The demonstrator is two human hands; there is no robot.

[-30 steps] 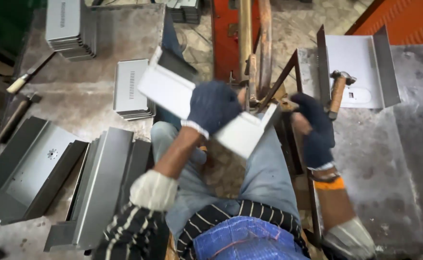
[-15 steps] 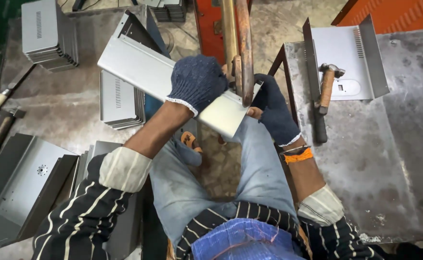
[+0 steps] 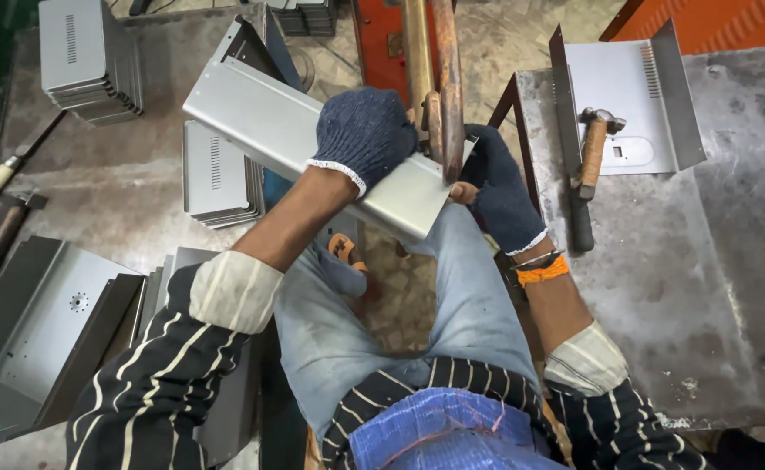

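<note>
Your steel surface is scuffed and grey, above a dusty concrete floor. Your left hand clamps the bent metal panel over your knees; your right hand grips its end, fingertips hidden behind rusty upright bars. A hammer lies near; panel stacks sit left.

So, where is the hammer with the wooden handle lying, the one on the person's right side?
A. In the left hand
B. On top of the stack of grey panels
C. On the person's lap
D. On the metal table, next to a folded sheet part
D: the hammer lies on the metal table, its head over the folded sheet part, with no hand on it.
</note>
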